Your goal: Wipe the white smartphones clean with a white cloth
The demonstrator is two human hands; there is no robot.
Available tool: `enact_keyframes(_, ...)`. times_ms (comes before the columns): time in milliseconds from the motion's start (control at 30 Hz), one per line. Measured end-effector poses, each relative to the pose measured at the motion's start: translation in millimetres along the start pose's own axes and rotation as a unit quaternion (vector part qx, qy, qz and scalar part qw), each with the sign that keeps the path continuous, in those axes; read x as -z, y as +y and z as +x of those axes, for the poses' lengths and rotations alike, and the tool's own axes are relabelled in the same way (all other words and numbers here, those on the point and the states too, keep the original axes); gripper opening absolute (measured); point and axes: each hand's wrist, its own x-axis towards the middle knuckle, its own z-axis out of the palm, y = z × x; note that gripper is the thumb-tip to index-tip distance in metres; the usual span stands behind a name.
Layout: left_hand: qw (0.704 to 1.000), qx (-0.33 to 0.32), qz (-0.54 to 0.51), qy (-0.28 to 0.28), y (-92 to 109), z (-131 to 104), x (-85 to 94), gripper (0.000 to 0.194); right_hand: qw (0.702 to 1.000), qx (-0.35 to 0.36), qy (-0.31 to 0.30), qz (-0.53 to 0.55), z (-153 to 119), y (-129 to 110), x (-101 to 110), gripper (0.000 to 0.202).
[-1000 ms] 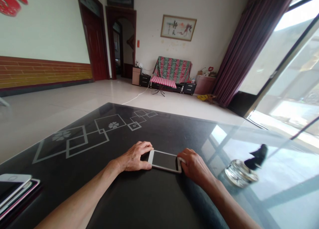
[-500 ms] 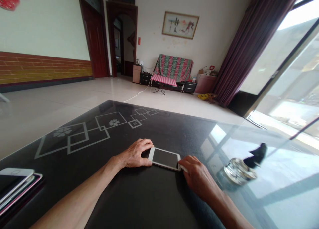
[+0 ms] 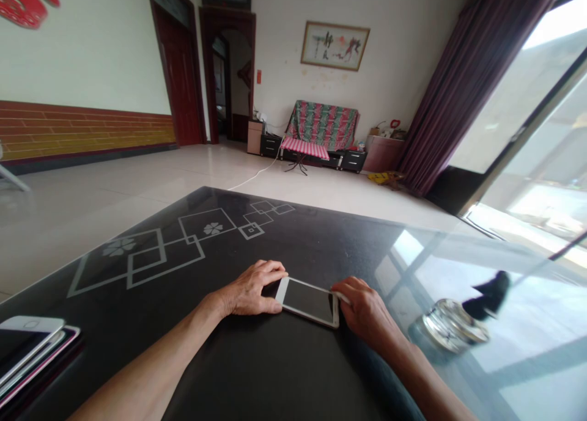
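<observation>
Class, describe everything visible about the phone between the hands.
The phone has rounded corners, a dark screen facing up, a white left border and a pale, metallic-looking rim. It lies seemingly flat on the glossy black table. The left hand grips its left end; the right hand is at its far right corner.

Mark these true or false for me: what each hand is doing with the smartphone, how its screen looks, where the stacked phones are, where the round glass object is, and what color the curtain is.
1. The left hand grips one short end of the smartphone. True.
2. The smartphone's screen is brightly lit. False: the screen looks dark.
3. The right hand is at the smartphone's other short end. True.
4. The stacked phones lie right of both hands. False: the stacked phones are at the far left.
5. The round glass object is right of the right hand. True.
6. The curtain is yellow. False: the curtain is purple.
</observation>
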Motion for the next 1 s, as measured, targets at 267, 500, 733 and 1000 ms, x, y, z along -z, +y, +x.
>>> enact_keyframes(267, 1.0, 0.001, 0.013, 0.02, -0.7, -0.3, -2.5, 0.051, 0.999, 0.011, -0.051, 0.007, -11.4, -35.1, 4.9, 0.027)
enact_keyframes(500, 0.998, 0.023, 0.007, 0.064, 2.3, 0.5, -4.1, 0.056, 0.995, 0.023, -0.024, 0.099, -20.9, -57.0, 7.9, 0.026)
enact_keyframes(733, 0.995, 0.077, 0.006, -0.061, 36.9, -20.4, 3.3, 0.115, 0.981, -0.001, 0.111, 0.162, -6.4, -47.9, -9.6, 0.025)
enact_keyframes(1000, 0.986, 0.14, -0.007, -0.094, 43.8, -30.6, -6.1, 0.13, 0.984, -0.022, 0.137, 0.11, 13.6, -53.5, -22.0, 0.025)
